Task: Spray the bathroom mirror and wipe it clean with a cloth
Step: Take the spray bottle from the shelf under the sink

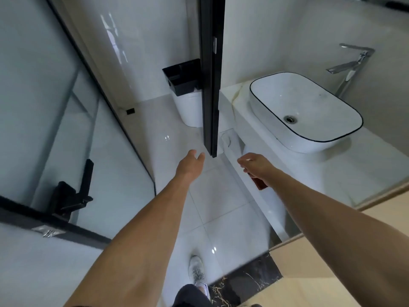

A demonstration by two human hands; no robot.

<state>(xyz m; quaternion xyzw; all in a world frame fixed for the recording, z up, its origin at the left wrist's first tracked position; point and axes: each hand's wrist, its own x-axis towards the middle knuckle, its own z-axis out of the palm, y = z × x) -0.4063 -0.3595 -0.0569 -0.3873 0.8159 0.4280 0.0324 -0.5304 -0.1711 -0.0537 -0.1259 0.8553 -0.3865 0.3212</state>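
Both arms reach forward and down over a glossy white tiled floor (212, 207). The left hand (191, 163) hangs with fingers straight and loosely spread, holding nothing, its fingertips just beside the lower end of a black door edge (211, 85) that runs straight down the middle of the view. The right hand (254, 163) is on the other side of that edge, fingers loosely bent and apart; a small dark reddish thing (260, 183) shows beneath the wrist, and I cannot tell whether the hand holds it.

To the right, a white desk (376, 156) carries a white basin (305, 111) with a thin black rim and a drain in its bottom, and a chrome tap (352, 63) stands behind it. The desk's front edge runs close under the right forearm. To the left, a glass panel (55, 107) in a black frame slants across, narrowing the floor between it and the desk. A white bin with a black lid (186, 96) stands against the far wall, partly behind the door edge. One white shoe (197, 271) stands on the tiles near a dark marble threshold (247, 278).

No mirror, spray bottle or cloth can be made out.
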